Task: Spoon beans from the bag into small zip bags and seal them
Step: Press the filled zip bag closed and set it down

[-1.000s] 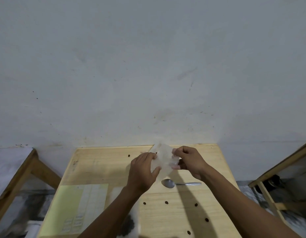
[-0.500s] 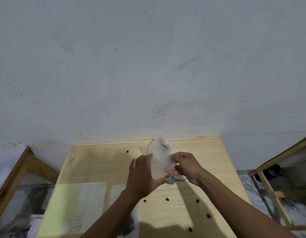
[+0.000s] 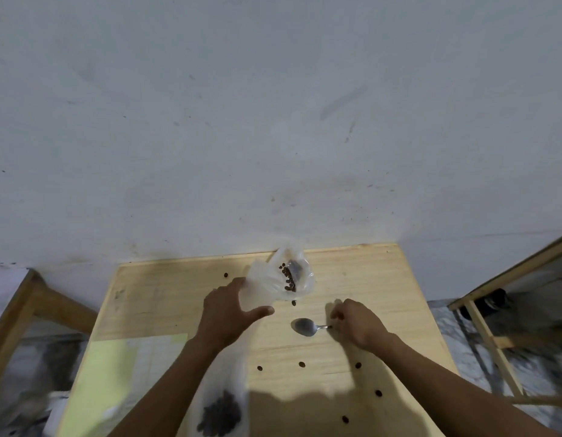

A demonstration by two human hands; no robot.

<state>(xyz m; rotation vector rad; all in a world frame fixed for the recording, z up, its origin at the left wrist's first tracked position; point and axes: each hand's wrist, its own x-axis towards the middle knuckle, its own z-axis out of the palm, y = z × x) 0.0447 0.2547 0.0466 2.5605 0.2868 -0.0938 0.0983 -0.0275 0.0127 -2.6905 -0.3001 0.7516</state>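
My left hand [image 3: 229, 313] holds the lower end of a small clear zip bag [image 3: 267, 287], thumb stretched out beneath it. The bag leans away towards the wall and has a few dark beans [image 3: 289, 277] inside. My right hand [image 3: 358, 323] is down on the table and pinches the handle of a metal spoon [image 3: 304, 327], whose bowl lies flat and points left. A larger clear bag with a pile of beans [image 3: 221, 413] lies at the near edge, partly under my left forearm.
Several loose beans, such as one [image 3: 301, 364], are scattered over the wooden table [image 3: 367, 279]. A yellow-green sheet [image 3: 115, 373] lies at the near left. The grey wall stands right behind the table. Wooden frames stand on either side.
My right hand let go of the small bag and dropped to the spoon's handle. My left hand alone keeps the bag, which now leans farther back with beans visible inside.
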